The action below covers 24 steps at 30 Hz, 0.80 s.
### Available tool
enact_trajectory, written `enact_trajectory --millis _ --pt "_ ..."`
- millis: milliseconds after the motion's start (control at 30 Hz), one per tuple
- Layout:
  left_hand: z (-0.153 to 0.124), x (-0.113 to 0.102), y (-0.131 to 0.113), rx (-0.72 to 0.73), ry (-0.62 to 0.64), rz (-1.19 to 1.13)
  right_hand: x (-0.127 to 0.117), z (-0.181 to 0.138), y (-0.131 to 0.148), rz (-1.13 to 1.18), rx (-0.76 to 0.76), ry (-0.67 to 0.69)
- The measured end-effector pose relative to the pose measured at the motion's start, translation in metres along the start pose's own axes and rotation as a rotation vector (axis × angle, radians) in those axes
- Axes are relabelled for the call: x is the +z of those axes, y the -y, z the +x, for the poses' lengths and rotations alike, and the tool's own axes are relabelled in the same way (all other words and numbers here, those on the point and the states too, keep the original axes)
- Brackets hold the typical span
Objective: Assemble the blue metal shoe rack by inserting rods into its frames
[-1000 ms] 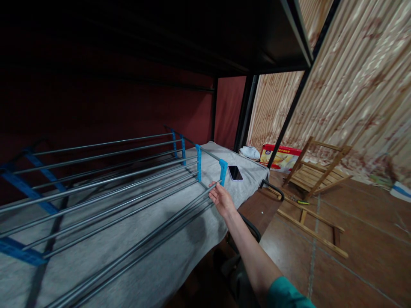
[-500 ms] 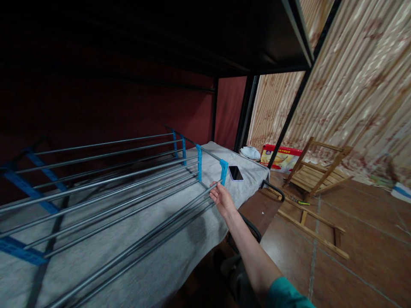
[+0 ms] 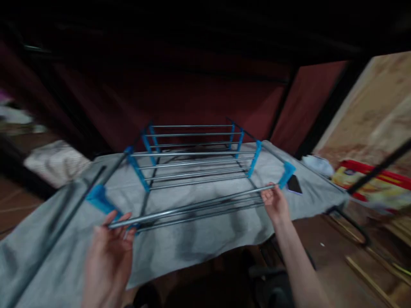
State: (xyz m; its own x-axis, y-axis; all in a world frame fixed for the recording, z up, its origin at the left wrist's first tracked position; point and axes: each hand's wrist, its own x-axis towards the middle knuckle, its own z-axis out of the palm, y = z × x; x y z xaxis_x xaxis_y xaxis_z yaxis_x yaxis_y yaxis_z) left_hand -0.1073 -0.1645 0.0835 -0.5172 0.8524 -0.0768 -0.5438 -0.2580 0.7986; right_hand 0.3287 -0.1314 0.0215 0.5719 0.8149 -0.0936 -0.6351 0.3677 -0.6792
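Note:
A rack of grey metal rods [image 3: 192,171] with blue plastic brackets lies on a grey cloth [image 3: 208,235] spread over a lower bunk. My right hand [image 3: 274,203] is closed around the right end of the nearest rod [image 3: 192,207], beside a blue bracket [image 3: 287,173]. My left hand [image 3: 109,252] is at the rod's left end with fingers curled under it, next to another blue bracket [image 3: 98,199]. The picture is blurred by motion.
A dark phone [image 3: 293,185] lies on the cloth just right of the rack. A red and yellow box [image 3: 369,184] and a white bundle [image 3: 316,164] sit on the floor at right. The black bunk frame hangs low overhead. A pale bundle [image 3: 54,160] lies far left.
The view has swung left, so the whole rack shows. My left hand has come into view at the near rod's left end. My right hand stays on its right end.

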Motion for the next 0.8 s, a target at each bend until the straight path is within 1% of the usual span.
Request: enact_trajectory --millis 33,100,233,367,500,633,800 --pt "0.001 -0.002 -0.001 0.008 0.010 -0.003 -0.002 0.003 -0.001 0.004 -0.008 0.004" --pt "0.001 -0.001 -0.004 0.046 0.030 0.003 -0.005 0.010 -0.004 -0.008 -0.001 0.010" --pt "-0.001 0.017 -0.012 0.116 0.046 -0.002 -0.005 0.010 -0.007 -0.033 0.019 0.024" --pt "0.003 0.033 -0.019 0.124 0.037 -0.010 -0.002 0.005 -0.008 -0.054 0.022 -0.006" --pt "0.012 0.044 -0.019 0.130 0.026 -0.017 0.001 0.005 -0.011 -0.054 0.022 -0.001" --pt "0.016 0.046 -0.015 0.112 0.043 -0.035 0.003 0.005 -0.011 -0.060 0.030 -0.003" --pt "0.009 0.038 -0.004 0.192 0.020 -0.021 0.002 0.004 -0.007 -0.079 0.034 -0.041"
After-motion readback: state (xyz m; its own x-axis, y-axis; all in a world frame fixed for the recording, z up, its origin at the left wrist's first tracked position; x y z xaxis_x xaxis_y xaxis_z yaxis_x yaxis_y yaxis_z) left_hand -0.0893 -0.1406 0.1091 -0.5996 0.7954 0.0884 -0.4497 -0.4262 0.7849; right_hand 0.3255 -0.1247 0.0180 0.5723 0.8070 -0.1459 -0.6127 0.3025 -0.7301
